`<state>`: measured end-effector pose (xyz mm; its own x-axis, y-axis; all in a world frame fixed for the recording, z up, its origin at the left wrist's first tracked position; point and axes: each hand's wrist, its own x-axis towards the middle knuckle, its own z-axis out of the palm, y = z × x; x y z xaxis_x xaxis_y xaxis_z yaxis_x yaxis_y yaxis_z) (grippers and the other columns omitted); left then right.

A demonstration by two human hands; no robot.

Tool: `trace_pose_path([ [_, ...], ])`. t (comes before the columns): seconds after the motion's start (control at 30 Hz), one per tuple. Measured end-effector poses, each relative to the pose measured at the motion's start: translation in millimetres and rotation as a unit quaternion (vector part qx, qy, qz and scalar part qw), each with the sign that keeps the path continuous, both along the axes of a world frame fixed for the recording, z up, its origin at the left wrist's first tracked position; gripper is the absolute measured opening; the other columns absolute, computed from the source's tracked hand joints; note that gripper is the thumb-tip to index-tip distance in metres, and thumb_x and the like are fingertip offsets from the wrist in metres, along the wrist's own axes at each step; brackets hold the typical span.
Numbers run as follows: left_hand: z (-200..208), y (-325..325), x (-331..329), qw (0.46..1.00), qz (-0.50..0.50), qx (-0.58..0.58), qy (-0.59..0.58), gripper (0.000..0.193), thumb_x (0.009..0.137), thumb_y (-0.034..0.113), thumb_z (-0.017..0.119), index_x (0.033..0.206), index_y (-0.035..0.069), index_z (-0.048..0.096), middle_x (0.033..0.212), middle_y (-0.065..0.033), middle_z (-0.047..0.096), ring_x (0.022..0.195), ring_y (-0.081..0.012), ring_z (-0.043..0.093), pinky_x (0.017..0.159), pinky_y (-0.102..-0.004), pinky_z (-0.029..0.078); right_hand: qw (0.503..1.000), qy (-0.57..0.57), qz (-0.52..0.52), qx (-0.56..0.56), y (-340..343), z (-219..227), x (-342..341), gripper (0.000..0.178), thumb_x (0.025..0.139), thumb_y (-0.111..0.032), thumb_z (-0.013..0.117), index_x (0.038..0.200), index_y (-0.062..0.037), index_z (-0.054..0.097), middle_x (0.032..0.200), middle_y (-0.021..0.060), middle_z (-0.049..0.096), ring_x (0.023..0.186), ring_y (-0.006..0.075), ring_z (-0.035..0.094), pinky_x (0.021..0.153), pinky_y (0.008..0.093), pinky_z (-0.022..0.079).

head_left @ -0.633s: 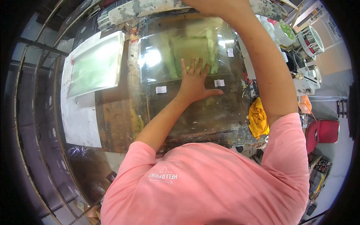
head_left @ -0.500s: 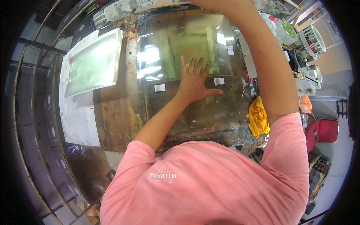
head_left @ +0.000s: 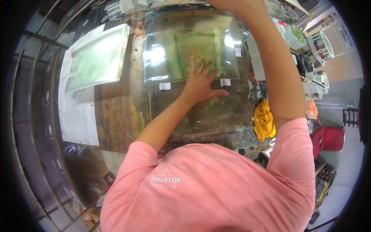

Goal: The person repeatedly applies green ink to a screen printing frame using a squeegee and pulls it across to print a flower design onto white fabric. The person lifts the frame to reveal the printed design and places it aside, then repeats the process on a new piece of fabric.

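My left hand (head_left: 201, 80) lies palm down with its fingers spread, over the near edge of a clear, shiny sheet (head_left: 162, 69). Its fingertips overlap the green-bordered rectangular patch (head_left: 217, 42) that shows at the sheet's middle. Nothing is in this hand. Small white tabs stand along the sheet: one tab (head_left: 165, 86) left of my wrist, a second tab (head_left: 225, 82) just beyond my thumb, and a third tab (head_left: 238, 52) at the right side. My right forearm reaches across the far edge of the table, and that hand is out of the picture.
On the left, a stack of clear sheets (head_left: 96, 58) rests on white paper (head_left: 79, 120). A crumpled yellow cloth (head_left: 264, 120) lies by the table's right edge. Buckets (head_left: 320, 46) and tubs crowd the far right, above a red chair (head_left: 333, 139). Metal bars (head_left: 17, 108) line the left.
The view has shifted slightly. My left hand stays spread in nearly the same place on the sheet, and my right arm keeps reaching to the far edge.
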<state>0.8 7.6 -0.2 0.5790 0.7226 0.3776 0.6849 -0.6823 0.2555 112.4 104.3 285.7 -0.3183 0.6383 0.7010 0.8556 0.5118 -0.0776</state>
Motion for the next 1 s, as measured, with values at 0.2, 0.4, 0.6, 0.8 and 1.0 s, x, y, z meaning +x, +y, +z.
trace_pose_path([
  [0.2,10,-2,-4,0.996,0.01,0.015,-0.087,0.086,0.074,0.074,0.079,0.131,0.01,0.072,0.141,-0.0197,0.062,0.141,-0.0392,0.049,0.122,-0.0642,0.026,0.999,-0.023,-0.019,0.033,-1,0,5,0.053,0.092,-0.046,0.055,0.077,0.0018,0.071,0.076,0.0236,0.07,0.074,0.0426,0.069,0.077,0.0541,0.052],
  [0.4,101,15,-107,0.776,0.223,-0.231,-0.542,0.083,0.073,0.032,0.098,0.138,-0.004,0.061,0.12,-0.0159,0.072,0.109,-0.0256,0.07,0.092,-0.0333,0.057,1.0,-0.005,-0.013,-0.009,-20,-30,-11,0.05,0.093,-0.046,0.064,0.103,0.0034,0.065,0.07,0.0245,0.066,0.079,0.0406,0.07,0.072,0.0537,0.052],
  [0.6,106,-18,-140,0.827,0.197,-0.273,-0.45,0.092,0.065,0.034,0.101,0.138,-0.006,0.06,0.117,-0.0152,0.074,0.099,-0.0283,0.071,0.093,-0.0389,0.057,0.984,-0.1,0.052,-0.134,-74,-115,20,0.044,0.096,-0.051,0.066,0.102,-0.0078,0.074,0.092,0.0153,0.07,0.091,0.0349,0.066,0.076,0.0493,0.051],
  [0.8,15,-47,-147,0.933,0.309,-0.133,-0.13,0.113,0.054,0.068,0.094,0.144,0.006,0.063,0.115,-0.0108,0.066,0.112,-0.0323,0.059,0.106,-0.0465,0.035,0.935,-0.088,0.082,-0.334,-101,-193,25,0.037,0.094,-0.047,0.069,0.105,-0.011,0.073,0.096,0.0109,0.069,0.091,0.0349,0.067,0.078,0.0504,0.054],
  [1.0,-2,-49,-147,0.943,0.319,-0.059,-0.075,0.121,0.048,0.078,0.088,0.145,0.01,0.063,0.107,-0.0068,0.057,0.11,-0.0263,0.051,0.101,-0.045,0.028,0.949,-0.09,0.036,-0.3,-127,-223,14,0.034,0.093,-0.041,0.073,0.109,-0.011,0.073,0.097,0.0085,0.068,0.091,0.0322,0.067,0.074,0.0453,0.056],
])
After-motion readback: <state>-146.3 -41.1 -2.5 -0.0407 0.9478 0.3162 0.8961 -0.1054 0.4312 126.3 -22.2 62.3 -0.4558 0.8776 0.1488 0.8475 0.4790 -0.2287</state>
